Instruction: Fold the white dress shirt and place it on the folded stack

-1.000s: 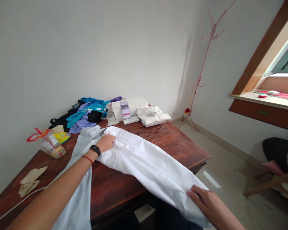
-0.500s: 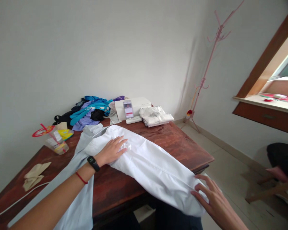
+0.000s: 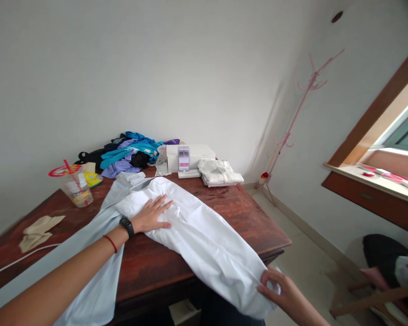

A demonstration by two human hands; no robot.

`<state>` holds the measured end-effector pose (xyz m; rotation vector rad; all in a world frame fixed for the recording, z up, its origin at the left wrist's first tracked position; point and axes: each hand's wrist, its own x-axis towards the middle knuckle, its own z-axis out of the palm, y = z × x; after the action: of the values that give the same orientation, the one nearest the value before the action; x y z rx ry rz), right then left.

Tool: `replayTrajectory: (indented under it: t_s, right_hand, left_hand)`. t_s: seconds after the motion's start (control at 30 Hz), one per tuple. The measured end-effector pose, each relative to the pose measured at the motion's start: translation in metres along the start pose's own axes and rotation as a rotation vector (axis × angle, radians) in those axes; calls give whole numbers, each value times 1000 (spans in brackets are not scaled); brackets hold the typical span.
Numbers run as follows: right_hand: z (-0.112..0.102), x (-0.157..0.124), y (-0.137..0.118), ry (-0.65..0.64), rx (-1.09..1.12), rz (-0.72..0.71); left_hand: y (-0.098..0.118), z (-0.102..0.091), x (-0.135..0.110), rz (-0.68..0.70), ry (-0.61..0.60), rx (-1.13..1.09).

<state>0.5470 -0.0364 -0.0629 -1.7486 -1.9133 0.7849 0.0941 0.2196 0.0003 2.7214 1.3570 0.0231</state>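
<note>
A pale shirt (image 3: 204,231) lies across the wooden table, one white sleeve reaching over the front edge on the right. My left hand (image 3: 151,215) rests flat on the cloth near the top of that sleeve, fingers spread. At the sleeve's far end, my right hand (image 3: 275,285) pinches the cuff between thumb and fingers. The light blue-grey body of the shirt (image 3: 95,262) hangs down at the left, partly behind my left forearm.
On the table (image 3: 146,271) stand a plastic cup with a straw (image 3: 77,190), a clothes heap (image 3: 129,151), a white box (image 3: 200,156) and folded white clothes (image 3: 221,173). A beige cloth (image 3: 39,232) lies left. Beyond are a pink coat rack (image 3: 297,108) and a chair (image 3: 370,296).
The view has tilted up and shifted slightly right. My right hand has closed more tightly on the cuff. My left hand remains flat on the shirt.
</note>
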Motion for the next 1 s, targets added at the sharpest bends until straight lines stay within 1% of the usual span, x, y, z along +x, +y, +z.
replayTrajectory:
  t_s: [0.07,0.1,0.17,0.2,0.23,0.3,0.37,0.4,0.43,0.47,0.5,0.57,0.6,0.67,0.73,0.83,0.93,1.0]
  right_hand:
    - [-8,-2,2,-26,8,17]
    - [-12,-4,4,-27,16,23]
    - [-21,-8,4,-20,65,16]
    - [-27,-11,2,-23,108,7]
    - [-33,-12,-1,-32,156,1]
    - [-44,-15,-11,-66,251,6]
    - [-54,-16,-25,-93,339,30]
    - [-57,-17,-32,-102,390,41]
    - [-60,-17,-39,-114,455,56]
    - [-61,-17,-46,-125,540,80]
    - [-62,-17,-53,-134,642,113]
    - [-62,-16,-63,-140,858,196]
    - [-62,-15,-67,-132,947,233]
    - [-63,-13,-72,-119,1054,271]
    - [-65,-9,-75,-120,1071,258]
    - [-70,-2,-79,-104,985,203]
    - [-75,3,-89,-11,698,69]
    - [-78,4,-98,51,520,-21]
  left_hand:
    - [2,-3,-2,3,31,-13]
    - [6,-5,-4,0,58,-21]
    - [26,-11,-12,16,117,-46]
    - [43,-14,-19,47,140,-61]
    - [64,-16,-27,110,149,-78]
    - [114,-12,-48,321,140,-97]
    - [168,3,-67,553,177,-69]
    - [192,15,-75,631,244,-25]
    - [213,29,-79,695,338,40]
    - [230,44,-81,704,466,100]
    - [243,59,-81,682,570,142]
    - [259,84,-74,574,717,160]
    - [262,92,-70,515,757,152]
    - [266,97,-63,425,785,116]
    - [269,93,-60,376,779,73]
    - [277,85,-60,341,787,32]
    - [289,84,-61,318,869,36]
    - [297,82,-61,295,923,-3]
